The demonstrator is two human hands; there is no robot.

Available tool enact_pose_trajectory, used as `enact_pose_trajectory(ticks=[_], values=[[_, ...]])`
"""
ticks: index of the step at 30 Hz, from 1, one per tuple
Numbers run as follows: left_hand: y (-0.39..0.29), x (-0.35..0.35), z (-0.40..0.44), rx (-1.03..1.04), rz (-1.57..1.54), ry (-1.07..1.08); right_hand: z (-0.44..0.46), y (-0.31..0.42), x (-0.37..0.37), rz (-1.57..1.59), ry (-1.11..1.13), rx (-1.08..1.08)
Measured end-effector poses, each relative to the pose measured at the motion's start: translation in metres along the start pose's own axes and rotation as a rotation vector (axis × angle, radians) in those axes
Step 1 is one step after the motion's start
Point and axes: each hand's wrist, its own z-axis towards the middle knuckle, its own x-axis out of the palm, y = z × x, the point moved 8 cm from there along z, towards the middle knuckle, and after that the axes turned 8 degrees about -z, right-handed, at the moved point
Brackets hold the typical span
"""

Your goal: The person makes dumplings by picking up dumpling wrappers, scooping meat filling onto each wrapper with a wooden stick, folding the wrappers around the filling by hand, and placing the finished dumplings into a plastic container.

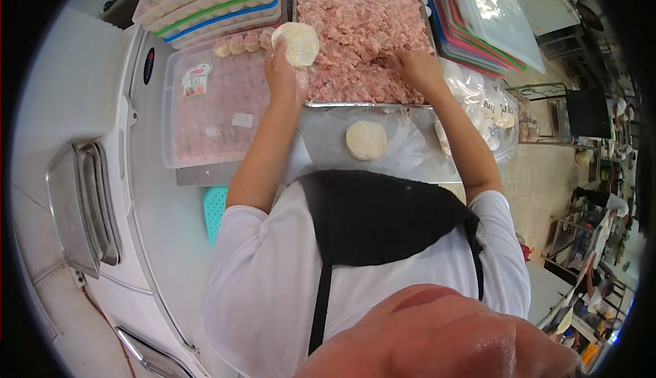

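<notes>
The left hand (283, 77) holds a round, floured dough wrapper (296, 44) at the near left corner of the filling, its fingers largely hidden beneath the disc. The right hand (415, 71) is angled inward, fingertips at the surface of the ground meat filling (359, 16); whether they have closed on a portion cannot be told.

Good practice at this step, in this inspector's judgement: keep the wrapper flat and supported across the fingers, take a modest, even portion, and set it centrally so that the edge stays free of fat and can seal. The wrapper should be kept clear of the raw mixture until loaded.

The filling lies in a metal tray (369, 105). Just below the tray, a dough round (366, 140) rests on plastic sheeting (408, 127). To the left, a row of small dumplings (247, 41) sits at the far edge of a plastic box lid (225, 108). To the right, a plastic bag (507, 101) holds further pale rounds. Stacked lids (488, 9) stand beyond it.
</notes>
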Motion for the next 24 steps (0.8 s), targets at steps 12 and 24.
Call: enact_pose_trajectory(ticks=[12, 24], values=[[0.069, 0.027, 0.023, -0.151, 0.015, 0.132, -0.005, -0.037, 0.002, 0.925, 0.167, 0.166], [0.078, 0.052, 0.041, -0.255, -0.392, 0.015, -0.028, 0.019, -0.085, -0.003, 0.079, -0.015]])
